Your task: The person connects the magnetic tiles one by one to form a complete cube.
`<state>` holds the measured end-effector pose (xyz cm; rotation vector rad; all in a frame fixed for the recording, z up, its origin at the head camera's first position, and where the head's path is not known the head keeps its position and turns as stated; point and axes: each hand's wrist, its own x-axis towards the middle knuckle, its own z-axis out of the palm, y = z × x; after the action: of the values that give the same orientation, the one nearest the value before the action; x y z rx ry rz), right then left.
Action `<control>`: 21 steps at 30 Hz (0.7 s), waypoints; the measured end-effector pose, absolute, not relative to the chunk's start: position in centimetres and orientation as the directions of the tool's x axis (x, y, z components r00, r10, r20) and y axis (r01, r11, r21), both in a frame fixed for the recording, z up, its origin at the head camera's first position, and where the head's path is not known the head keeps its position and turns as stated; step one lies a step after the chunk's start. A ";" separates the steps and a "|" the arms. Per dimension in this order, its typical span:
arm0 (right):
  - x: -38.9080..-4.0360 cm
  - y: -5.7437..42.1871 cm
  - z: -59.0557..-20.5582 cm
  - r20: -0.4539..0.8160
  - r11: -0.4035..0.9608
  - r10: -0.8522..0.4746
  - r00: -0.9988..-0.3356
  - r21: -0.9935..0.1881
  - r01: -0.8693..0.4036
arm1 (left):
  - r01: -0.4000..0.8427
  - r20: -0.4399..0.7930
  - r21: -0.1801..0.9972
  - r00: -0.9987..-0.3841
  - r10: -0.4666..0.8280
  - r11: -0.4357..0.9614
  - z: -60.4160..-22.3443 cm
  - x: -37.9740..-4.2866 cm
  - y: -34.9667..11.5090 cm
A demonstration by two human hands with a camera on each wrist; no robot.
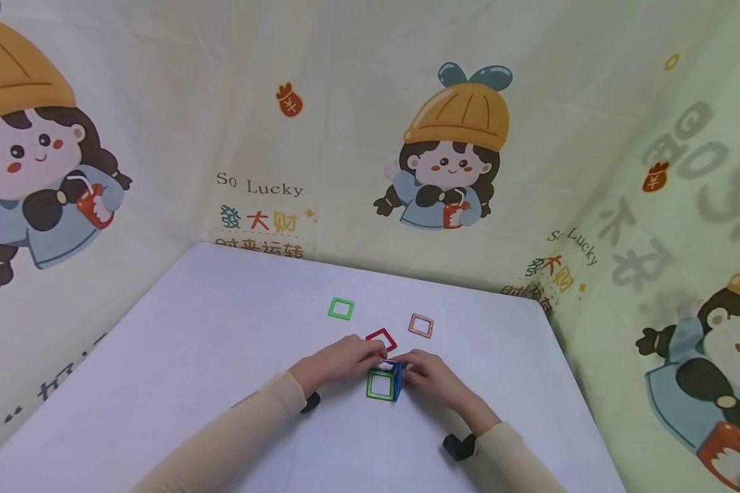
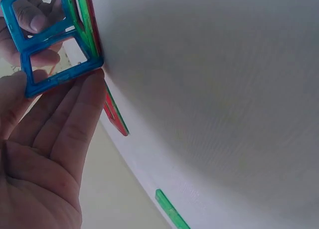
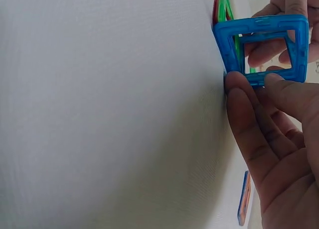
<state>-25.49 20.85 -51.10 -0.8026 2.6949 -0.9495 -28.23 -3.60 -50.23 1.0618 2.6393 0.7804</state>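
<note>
A small upright build of square magnetic tiles stands between both hands in the head view, with a green tile at the front and a blue tile on its right side. My left hand is at its back left; in the left wrist view, thumb and fingers pinch a blue tile. From the right, my right hand holds the build, its thumb and fingertips gripping the lower edge of a blue tile in the right wrist view. Just behind lies a red tile, partly hidden by the left fingers.
Farther back on the white tabletop lie a green square tile and an orange square tile. Printed cloth hangs behind and along both sides of the table. A dark band sits at each wrist.
</note>
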 end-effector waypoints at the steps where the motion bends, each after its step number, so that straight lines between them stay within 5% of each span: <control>1: -25.5 20.9 -51.1 0.024 0.649 -0.548 -0.836 -0.618 -0.443 | 0.586 0.014 0.539 -0.725 0.689 0.605 -50.1 -28.3 -3.6; 12: -25.1 22.1 -50.9 0.039 0.660 -0.535 -0.844 -0.604 -0.446 | 0.546 0.043 0.525 -0.783 0.621 0.653 -49.7 -29.5 -3.7; 21: -24.6 22.9 -51.3 0.012 0.664 -0.497 -0.867 -0.639 -0.389 | 0.577 0.029 0.334 -0.796 0.604 0.745 -50.7 -30.0 -3.7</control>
<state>-24.63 22.94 -51.28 -0.7293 2.7138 -0.9847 -29.99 -3.74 -50.75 0.9691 2.8586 0.5058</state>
